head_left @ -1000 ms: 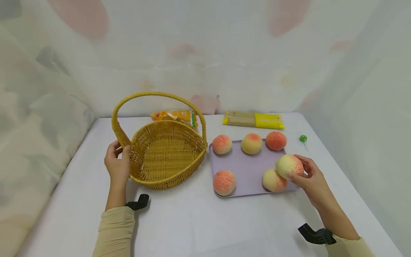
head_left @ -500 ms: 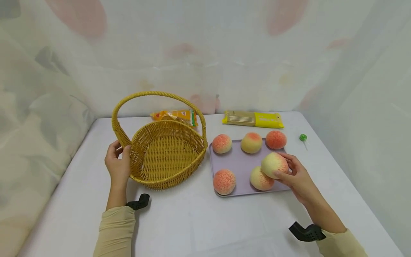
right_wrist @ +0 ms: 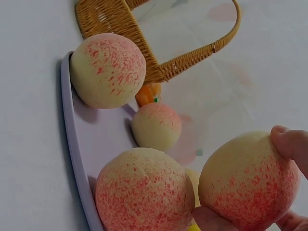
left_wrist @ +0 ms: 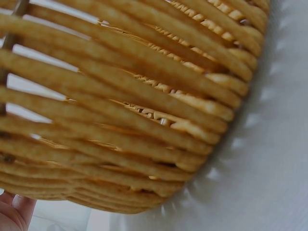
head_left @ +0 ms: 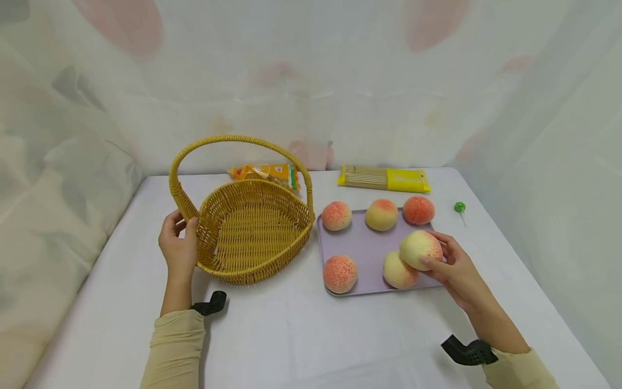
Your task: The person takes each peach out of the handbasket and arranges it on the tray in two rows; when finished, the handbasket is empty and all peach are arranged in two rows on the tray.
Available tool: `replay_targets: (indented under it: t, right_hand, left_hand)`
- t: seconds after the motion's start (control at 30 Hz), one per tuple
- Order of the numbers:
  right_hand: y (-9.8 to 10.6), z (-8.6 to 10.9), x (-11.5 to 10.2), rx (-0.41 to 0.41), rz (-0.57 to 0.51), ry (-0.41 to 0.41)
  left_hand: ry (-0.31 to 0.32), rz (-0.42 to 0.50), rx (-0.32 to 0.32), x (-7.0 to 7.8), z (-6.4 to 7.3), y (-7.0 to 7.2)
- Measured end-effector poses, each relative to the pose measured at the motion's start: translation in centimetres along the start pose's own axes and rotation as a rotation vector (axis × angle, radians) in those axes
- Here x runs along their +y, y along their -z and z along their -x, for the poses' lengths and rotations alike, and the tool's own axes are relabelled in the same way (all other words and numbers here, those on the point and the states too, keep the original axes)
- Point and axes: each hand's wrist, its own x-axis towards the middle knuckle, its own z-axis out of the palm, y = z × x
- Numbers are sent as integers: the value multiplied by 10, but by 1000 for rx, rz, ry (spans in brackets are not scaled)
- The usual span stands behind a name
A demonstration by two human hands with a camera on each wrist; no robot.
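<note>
We see the right hand [head_left: 454, 267] with fingers [right_wrist: 291, 147] curled around a peach [head_left: 420, 249], held just above the lilac tray [head_left: 369, 246], touching a second peach [head_left: 398, 270]. Left hand [head_left: 178, 249] grips the wicker basket [head_left: 252, 232] rim by the handle base. We judge the peach light, round, slightly yielding; cup it across its middle.

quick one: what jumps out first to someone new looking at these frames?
The right hand holding a peach just above the lilac tray, where five more peaches sit. Left of the tray stands an empty wicker basket, its left rim gripped by the left hand. Behind them, two yellow packets lie along the table's back edge.
</note>
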Motion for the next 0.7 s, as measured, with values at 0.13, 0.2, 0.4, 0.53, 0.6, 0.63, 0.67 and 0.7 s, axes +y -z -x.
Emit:
replay_targets:
  t: [0.13, 0.2, 0.4, 0.53, 0.6, 0.63, 0.67, 0.7]
  right_hand:
    - [1, 0, -1, -4, -12, 10]
    - [1, 1, -1, -7, -16, 17]
    - [3, 4, -2, -4, -29, 33]
    - [6, 5, -4, -6, -31, 53]
    - [10, 6, -5, 3, -38, 71]
    - [12, 7, -5, 11, -41, 81]
    - [16, 8, -5, 21, -48, 92]
    - [20, 9, -5, 35, -55, 100]
  left_hand:
    - [-3, -15, 0, -2, 0, -1]
    - [-5, -14, -1, -1, 0, -2]
    - [0, -4, 3, -4, -1, -2]
    - [27, -20, 7, -4, 0, -1]
    - [37, -27, 6, -4, 0, -1]
    - [38, -28, 3, -4, 0, -1]
    - [40, -30, 2, -4, 0, -1]
    - [38, -29, 2, -4, -1, -1]
